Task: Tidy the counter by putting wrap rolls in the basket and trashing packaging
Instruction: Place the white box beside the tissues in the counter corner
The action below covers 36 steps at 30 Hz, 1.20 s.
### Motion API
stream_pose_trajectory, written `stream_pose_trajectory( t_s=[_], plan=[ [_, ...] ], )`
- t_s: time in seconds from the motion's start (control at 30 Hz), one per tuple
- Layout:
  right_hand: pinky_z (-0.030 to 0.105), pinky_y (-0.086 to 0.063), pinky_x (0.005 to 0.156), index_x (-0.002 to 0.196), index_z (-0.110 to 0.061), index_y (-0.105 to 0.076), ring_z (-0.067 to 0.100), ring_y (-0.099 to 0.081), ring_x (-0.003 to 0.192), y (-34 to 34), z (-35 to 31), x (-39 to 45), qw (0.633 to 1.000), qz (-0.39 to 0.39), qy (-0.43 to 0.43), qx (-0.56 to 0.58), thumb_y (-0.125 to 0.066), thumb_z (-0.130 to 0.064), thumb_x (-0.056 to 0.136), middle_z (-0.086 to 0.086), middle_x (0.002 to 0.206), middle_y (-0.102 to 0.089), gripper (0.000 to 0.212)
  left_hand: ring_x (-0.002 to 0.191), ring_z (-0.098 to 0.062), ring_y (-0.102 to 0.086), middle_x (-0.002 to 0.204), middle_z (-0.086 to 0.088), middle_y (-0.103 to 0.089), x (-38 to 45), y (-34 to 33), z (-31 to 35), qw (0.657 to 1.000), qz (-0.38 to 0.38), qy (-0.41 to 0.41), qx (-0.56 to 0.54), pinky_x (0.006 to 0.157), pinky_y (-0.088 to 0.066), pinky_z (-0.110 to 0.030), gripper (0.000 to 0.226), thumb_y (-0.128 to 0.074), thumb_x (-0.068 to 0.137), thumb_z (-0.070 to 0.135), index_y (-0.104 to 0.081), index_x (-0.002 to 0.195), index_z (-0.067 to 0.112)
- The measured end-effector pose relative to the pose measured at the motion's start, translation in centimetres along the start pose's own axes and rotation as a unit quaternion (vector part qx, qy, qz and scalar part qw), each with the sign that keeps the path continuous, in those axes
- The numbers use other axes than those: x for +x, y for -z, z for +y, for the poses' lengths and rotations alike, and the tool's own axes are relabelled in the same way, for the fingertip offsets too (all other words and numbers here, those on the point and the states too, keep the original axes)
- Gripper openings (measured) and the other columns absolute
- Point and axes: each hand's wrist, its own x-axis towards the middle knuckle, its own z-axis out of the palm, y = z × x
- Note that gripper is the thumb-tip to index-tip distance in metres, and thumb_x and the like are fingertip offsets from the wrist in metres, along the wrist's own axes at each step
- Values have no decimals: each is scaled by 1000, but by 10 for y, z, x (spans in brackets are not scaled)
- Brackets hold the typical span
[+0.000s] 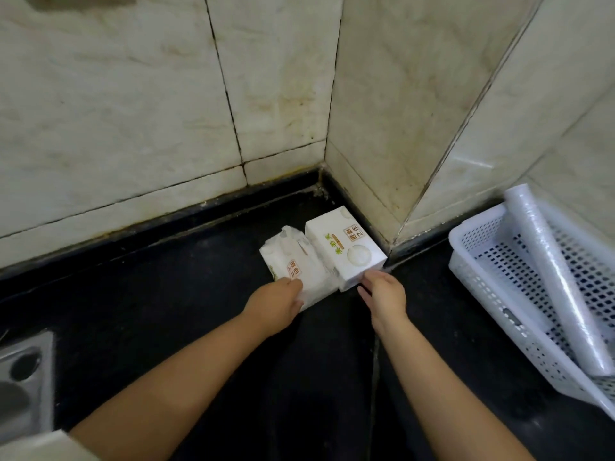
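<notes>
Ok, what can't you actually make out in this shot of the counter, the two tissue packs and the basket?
Head view only:
- Left hand fingers: tucked against the soft tissue pack, so the grip is unclear.
- Right hand at the boxy tissue pack: contact uncertain.
- Basket and wrap roll: cut off by the right edge.
- Sink: cut off at the left edge.
- Pack print: too small to read.

Wrap roll (555,281) lying diagonal in white perforated basket (492,277), right side; two white tissue packs (342,249) side by side in counter corner.
</notes>
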Motion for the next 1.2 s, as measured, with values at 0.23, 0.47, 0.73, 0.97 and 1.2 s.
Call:
stream_pose_trajectory(
  t_s=[0.23, 0.47, 0.73, 0.97, 1.2],
  plan=[
    [42, -45, 99, 116, -1, -56, 28, -56, 105, 20, -2, -30, 961, 24, 92, -259, -48, -9, 86, 21, 122, -58, 32, 101, -27, -57, 116, -12, -57, -25, 21, -3, 996, -8, -25, 85, 78, -49, -38, 31, -44, 93, 28, -45, 118, 8],
    [48, -25, 111, 137, -11, -34, 31, -26, 137, 66, 11, -141, 714, 36, 281, -640, -44, -32, 90, 13, 149, -32, 52, 137, -28, -27, 150, -14, -27, -101, 45, 11, 976, 112, -77, 172, 105, -33, -41, 41, -41, 94, 27, -42, 132, 11],
    [54, -4, 115, 144, -27, -12, 32, 2, 144, 152, 48, -303, 686, 157, 253, -665, -29, -48, 92, 8, 157, -4, 58, 145, -30, -5, 157, -13, -11, -229, 47, 114, 938, 135, -248, 199, 118, -13, -46, 61, -41, 94, 36, -19, 145, 12],
    [54, -7, 115, 144, -27, -12, 32, 1, 143, 322, 102, -442, 715, 320, 149, -604, -34, -43, 92, 7, 157, -5, 59, 142, -31, -16, 151, -14, -25, -343, 4, 263, 867, 144, -422, 221, 115, -17, -50, 57, -44, 92, 36, -26, 141, 13],
    [52, -10, 115, 144, -28, -9, 32, 0, 144, 518, 191, -607, 724, 455, 10, -518, -35, -44, 92, 7, 157, -6, 60, 137, -30, -25, 144, -14, -36, -515, -101, 459, 754, 96, -599, 252, 111, -25, -47, 55, -45, 91, 39, -31, 137, 11]
  ],
)
